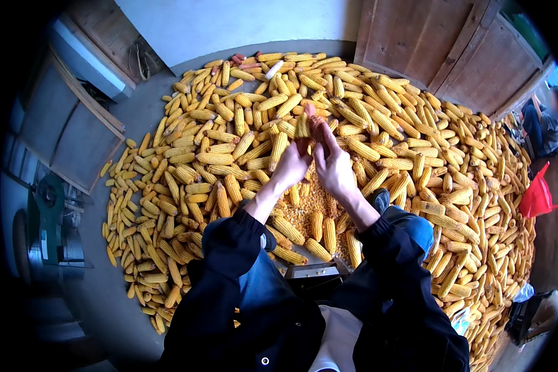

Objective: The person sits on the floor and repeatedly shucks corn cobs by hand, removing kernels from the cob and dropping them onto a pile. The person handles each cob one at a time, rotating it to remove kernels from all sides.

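My left hand (290, 163) and my right hand (334, 166) are raised close together over the heap, fingers pointing away from me. Between them is a partly shelled ear of corn (302, 126), yellow on its left side. A reddish cob surface (309, 110) shows along its right and at the far tip; whether this is a second, bare cob is unclear. Both hands grip here, and several fingertips are hidden. Below them, loose corn kernels (302, 211) lie in a pile between my shoes, with whole ears of corn (323, 232) around it.
A wide heap of yellow corn ears (214, 158) surrounds my legs. Bare reddish cobs (249, 66) and a whitish ear (274, 69) lie at its far edge. Wooden doors (414, 42) stand behind. On the right are a red plastic bag (537, 195) and a seated person (546, 121).
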Available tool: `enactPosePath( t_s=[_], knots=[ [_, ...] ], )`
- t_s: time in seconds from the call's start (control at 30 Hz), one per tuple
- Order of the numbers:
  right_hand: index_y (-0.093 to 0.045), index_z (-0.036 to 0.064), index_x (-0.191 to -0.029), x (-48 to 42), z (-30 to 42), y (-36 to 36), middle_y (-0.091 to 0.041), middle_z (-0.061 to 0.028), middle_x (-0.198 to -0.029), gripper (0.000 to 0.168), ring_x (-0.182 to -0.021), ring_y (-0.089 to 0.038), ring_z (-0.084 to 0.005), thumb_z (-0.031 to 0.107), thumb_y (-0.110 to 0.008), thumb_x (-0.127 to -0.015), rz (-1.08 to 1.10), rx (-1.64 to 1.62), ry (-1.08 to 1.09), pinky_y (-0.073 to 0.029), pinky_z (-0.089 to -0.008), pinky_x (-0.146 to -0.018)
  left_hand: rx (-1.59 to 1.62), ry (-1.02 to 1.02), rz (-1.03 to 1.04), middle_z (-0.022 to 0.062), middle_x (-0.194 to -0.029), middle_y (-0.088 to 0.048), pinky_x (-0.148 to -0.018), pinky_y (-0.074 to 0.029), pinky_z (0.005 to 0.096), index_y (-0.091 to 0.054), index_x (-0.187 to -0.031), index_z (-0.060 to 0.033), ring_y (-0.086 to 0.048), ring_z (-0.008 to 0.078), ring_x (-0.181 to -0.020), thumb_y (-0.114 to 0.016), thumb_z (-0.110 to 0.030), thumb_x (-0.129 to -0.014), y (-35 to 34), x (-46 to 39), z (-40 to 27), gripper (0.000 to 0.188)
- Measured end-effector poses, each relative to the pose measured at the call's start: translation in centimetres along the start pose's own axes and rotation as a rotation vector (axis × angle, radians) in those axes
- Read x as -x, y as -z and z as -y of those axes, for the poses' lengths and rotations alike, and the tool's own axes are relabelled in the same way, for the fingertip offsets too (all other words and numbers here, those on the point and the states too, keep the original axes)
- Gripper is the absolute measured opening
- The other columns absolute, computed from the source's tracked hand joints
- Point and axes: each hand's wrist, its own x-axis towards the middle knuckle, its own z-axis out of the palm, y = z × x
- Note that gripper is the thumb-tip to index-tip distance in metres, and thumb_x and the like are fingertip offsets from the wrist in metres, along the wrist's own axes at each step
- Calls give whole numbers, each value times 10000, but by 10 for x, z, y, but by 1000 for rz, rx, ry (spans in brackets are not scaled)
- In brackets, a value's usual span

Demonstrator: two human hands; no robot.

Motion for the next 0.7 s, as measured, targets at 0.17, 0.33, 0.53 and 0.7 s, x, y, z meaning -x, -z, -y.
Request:
enactPosePath(
  t_s=[0.17,0.33,0.53,0.7],
  knots=[
    [-369,35,-1515,-19,-29,0,-665,-346,-810,560,-733,-715,-439,244,-496,-1012,-40,51,-13,-582,-496,-685,122,248,131,117,-1005,-659,-515,-628,306,-544,-1308,-12,-674,178,-753,-513,-56,-947,-11,-3,-1,365],
    [-380,14,-1516,-58,-64,18,-720,-160,-963,601,-667,-634,-178,397,-443,-1056,-107,-90,-370,-522,-326,-580,159,286,78,37,-772,-497,-482,-612,247,-527,-1101,60,-549,103,-564,-522,-41,-923,0,1,-17,205],
    [-301,-3,-1548,-52,-65,48,-703,-126,-1004,625,-518,-432,-51,330,-470,-1047,-72,-254,-404,-374,-202,-467,176,382,-166,-44,-660,-434,-514,-613,280,-518,-936,-42,-460,54,-499,-526,-72,-927,36,-13,-2,32],
    [-406,12,-1508,-18,-15,41,-651,-159,-1322,573,-722,-559,-69,309,-528,-1034,162,-265,-184,-491,-251,-626,280,357,-171,-52,-630,-449,-479,-574,274,-517,-946,-74,-444,47,-488,-542,-93,-943,50,-12,-2,32]
  ],
)
